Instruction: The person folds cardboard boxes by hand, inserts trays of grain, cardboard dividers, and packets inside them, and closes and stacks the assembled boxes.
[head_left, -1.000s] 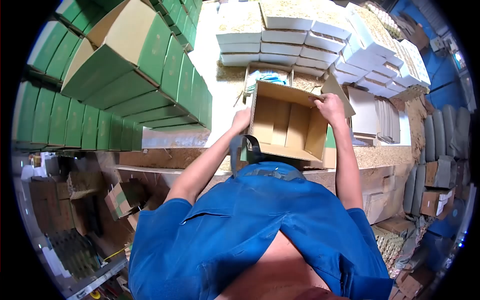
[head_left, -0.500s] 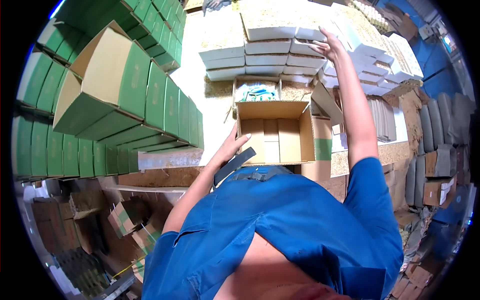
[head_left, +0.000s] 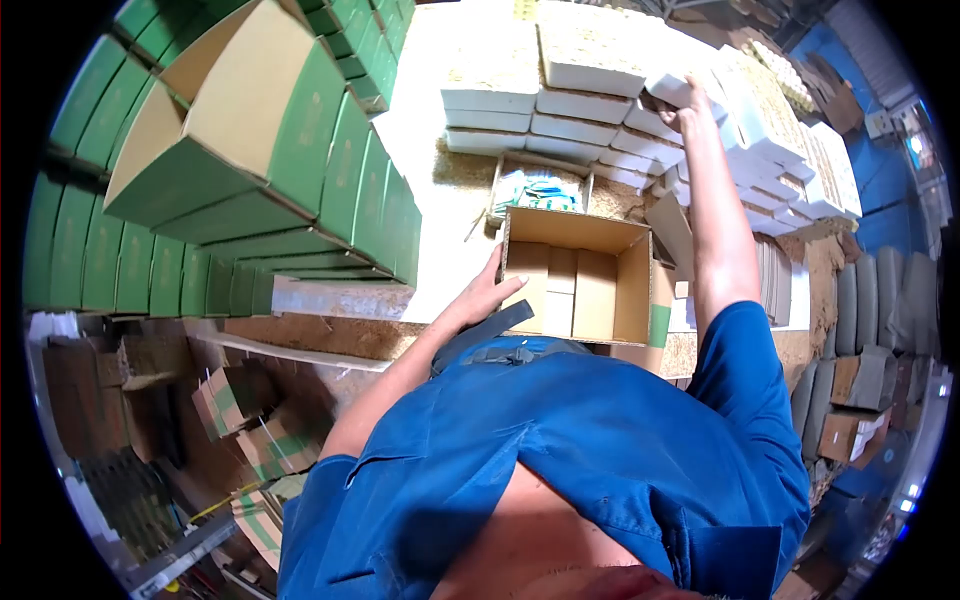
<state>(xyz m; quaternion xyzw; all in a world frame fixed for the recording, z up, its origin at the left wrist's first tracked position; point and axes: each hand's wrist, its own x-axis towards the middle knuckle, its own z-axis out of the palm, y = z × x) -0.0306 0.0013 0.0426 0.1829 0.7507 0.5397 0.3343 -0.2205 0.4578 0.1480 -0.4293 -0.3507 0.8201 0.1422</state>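
An open-topped cardboard box [head_left: 585, 295] stands against my waist, with bare brown flaps at its bottom. My left hand [head_left: 490, 290] grips the box's left wall, thumb over the rim and fingers outside. With the arm stretched far forward, my right hand [head_left: 688, 108] is closed on the end of a white block [head_left: 668, 88] in the top layer of a stack. The fingertips are partly hidden. More white blocks [head_left: 580, 103] with speckled tan tops lie in layers beside it. Behind the box, a small tray [head_left: 497, 200] holds blue-and-white packets [head_left: 540, 188].
Green cardboard boxes [head_left: 340, 185] are stacked high at the left, one open toward me. Flat cardboard sheets [head_left: 772, 265] stand right of the box. Several grey sacks [head_left: 890, 290] are piled at the far right. Folded cartons [head_left: 240, 400] lie low at the left.
My right hand, open above the blocks before, has closed on the end of a white block. My left hand stays on the box. The whole view has shifted slightly.
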